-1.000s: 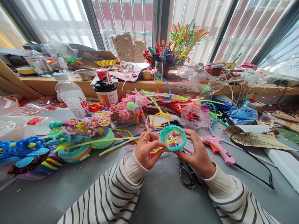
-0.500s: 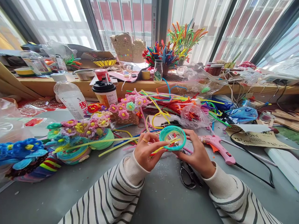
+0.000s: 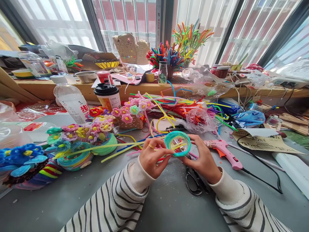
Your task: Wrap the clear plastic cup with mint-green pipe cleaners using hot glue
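My right hand [image 3: 202, 157] grips the right side of a round, see-through container wrapped in teal pipe cleaner [image 3: 171, 138], its round opening turned toward me. At the container's left edge, my left hand [image 3: 154, 158], with a ring on one finger, is closed in a pinch. A long yellow pipe cleaner [image 3: 96, 148] runs from these fingers out to the left over the table. Its other end shows at the container's opening. Black-handled scissors [image 3: 193, 183] lie under my right hand, partly hidden by it.
A pink glue gun [image 3: 228, 154] with a black cord lies right of my hands. Pipe-cleaner flowers [image 3: 82, 132] on wrapped bases stand at the left. Behind are loose pipe cleaners [image 3: 169, 111], a lidded cup [image 3: 107, 96] and a plastic bottle [image 3: 72, 100].
The container has shifted very slightly to the left and turned a little in my hands. Both hands keep their hold.
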Demonstrator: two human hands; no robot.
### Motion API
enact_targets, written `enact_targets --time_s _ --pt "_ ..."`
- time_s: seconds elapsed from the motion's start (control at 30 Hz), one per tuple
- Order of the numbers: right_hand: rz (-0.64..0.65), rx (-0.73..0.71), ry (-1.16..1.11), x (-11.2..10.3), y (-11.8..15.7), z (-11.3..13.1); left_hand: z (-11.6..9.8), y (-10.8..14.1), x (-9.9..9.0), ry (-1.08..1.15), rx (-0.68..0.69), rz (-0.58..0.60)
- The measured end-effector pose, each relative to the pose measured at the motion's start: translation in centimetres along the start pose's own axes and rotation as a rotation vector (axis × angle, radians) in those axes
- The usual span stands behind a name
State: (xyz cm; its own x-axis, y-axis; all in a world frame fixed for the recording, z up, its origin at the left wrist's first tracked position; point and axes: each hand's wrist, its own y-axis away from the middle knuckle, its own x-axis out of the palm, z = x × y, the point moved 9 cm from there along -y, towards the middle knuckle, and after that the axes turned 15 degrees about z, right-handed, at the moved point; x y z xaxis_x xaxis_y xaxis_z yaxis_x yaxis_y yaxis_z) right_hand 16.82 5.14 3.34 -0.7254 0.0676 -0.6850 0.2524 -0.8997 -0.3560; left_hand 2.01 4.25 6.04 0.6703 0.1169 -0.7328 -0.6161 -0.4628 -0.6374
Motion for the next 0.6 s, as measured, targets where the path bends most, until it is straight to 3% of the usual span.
enact_targets --time_s 0.6 --pt "0.018 0.005 -0.049 0.32 -0.1 -0.21 0.08 0.09 -0.05 -0.012 -0.013 -0.008"
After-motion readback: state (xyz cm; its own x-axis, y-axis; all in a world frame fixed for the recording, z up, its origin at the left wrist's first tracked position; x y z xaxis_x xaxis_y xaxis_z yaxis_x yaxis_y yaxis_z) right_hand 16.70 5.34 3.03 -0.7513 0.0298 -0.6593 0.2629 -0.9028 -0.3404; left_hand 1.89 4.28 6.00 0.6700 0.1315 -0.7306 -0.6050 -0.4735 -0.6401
